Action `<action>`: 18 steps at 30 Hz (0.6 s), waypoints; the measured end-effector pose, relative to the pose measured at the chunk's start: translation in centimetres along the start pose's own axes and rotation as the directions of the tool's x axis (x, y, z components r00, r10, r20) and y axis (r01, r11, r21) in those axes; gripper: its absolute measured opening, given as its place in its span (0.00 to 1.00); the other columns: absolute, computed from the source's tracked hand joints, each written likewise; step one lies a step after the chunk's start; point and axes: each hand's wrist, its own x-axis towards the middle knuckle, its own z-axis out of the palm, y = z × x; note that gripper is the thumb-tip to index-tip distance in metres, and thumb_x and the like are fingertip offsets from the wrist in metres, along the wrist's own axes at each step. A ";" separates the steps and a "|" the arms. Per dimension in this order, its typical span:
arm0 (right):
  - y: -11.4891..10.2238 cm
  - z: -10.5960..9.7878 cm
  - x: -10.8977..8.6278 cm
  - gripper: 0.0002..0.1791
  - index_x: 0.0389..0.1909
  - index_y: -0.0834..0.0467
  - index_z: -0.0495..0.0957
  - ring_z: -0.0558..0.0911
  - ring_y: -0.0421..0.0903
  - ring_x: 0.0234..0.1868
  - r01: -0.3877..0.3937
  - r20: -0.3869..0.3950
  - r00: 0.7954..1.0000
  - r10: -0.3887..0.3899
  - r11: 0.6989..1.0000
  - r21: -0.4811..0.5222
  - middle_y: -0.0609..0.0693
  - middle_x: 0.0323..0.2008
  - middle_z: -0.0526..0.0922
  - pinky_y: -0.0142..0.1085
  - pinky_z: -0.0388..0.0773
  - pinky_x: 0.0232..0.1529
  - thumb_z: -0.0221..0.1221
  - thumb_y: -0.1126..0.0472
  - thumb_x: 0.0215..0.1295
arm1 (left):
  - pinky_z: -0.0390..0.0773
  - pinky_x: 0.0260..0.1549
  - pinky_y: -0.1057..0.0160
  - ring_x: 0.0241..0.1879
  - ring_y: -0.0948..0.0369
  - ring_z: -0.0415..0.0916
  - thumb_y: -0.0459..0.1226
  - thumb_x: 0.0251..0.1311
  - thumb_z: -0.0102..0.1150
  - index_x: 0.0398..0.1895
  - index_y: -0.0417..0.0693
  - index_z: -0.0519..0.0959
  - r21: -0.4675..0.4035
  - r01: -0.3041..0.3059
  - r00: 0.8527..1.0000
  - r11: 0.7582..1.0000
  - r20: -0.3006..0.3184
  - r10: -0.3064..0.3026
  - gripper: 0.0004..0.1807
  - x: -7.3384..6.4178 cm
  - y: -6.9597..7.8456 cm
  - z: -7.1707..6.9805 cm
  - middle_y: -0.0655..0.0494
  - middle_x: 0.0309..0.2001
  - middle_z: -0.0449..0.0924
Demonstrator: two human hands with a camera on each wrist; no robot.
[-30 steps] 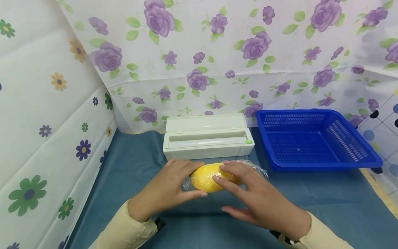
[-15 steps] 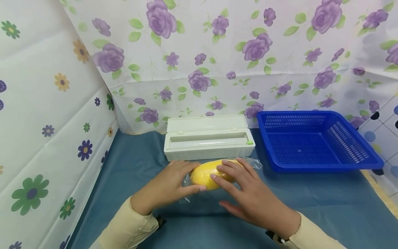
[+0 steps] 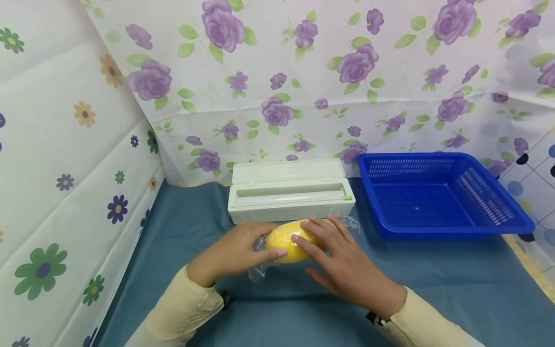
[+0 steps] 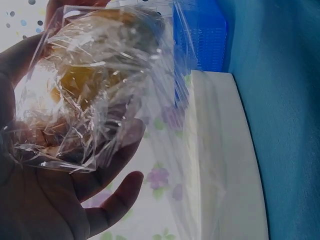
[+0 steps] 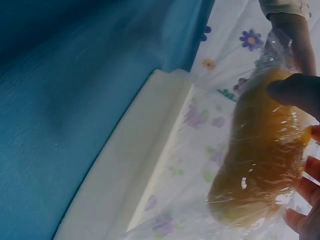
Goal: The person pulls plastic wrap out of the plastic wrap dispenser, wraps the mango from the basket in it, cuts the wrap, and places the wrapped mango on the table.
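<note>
A yellow mango-like fruit, loosely wrapped in clear plastic film, is between both hands in front of the white box. My left hand grips its left end, thumb on the near side and fingers behind. Crumpled film bunches over the fruit's end in the left wrist view. My right hand lays spread fingers over the top and right part, its thumb hanging apart below in the head view. Loose film sticks out past both ends. The fruit appears raised above the cloth in the right wrist view.
Behind the hands stands a white film-dispenser box, lid raised, with a roll inside and a green slider. A blue plastic basket sits to the right. Blue-grey cloth covers the table; flowered sheets hang behind and left.
The fruit has shifted slightly away from the body and its right end is turned a little further back. The right hand moved with it. More film now shows below the left thumb.
</note>
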 end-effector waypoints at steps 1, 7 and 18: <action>0.1 0.1 0.0 0.55 0.78 0.48 0.59 0.59 0.56 0.78 -0.002 -0.003 1.000 0.002 1.000 0.002 0.57 0.76 0.60 0.55 0.48 0.80 0.78 0.53 0.49 | 0.81 0.45 0.63 0.41 0.73 0.80 0.60 0.68 0.56 0.58 0.63 0.79 -0.014 0.009 1.000 1.000 0.005 -0.009 0.22 0.1 0.0 0.0 0.73 0.46 0.83; 0.8 0.5 0.2 0.52 0.77 0.47 0.62 0.61 0.56 0.77 -0.002 -0.030 1.000 0.002 1.000 0.003 0.58 0.75 0.61 0.57 0.51 0.78 0.78 0.55 0.50 | 0.81 0.50 0.62 0.45 0.72 0.79 0.60 0.68 0.56 0.60 0.64 0.79 -0.033 0.060 0.998 0.998 0.009 -0.060 0.23 0.3 -0.1 -0.1 0.73 0.50 0.83; 1.6 1.5 0.5 0.54 0.78 0.48 0.60 0.64 0.55 0.75 0.008 -0.065 0.998 -0.009 1.000 -0.014 0.59 0.73 0.63 0.55 0.53 0.78 0.78 0.57 0.50 | 0.79 0.41 0.64 0.35 0.69 0.78 0.57 0.73 0.50 0.51 0.63 0.81 -0.024 0.039 0.999 0.999 0.013 -0.039 0.16 0.9 -0.7 0.0 0.71 0.38 0.81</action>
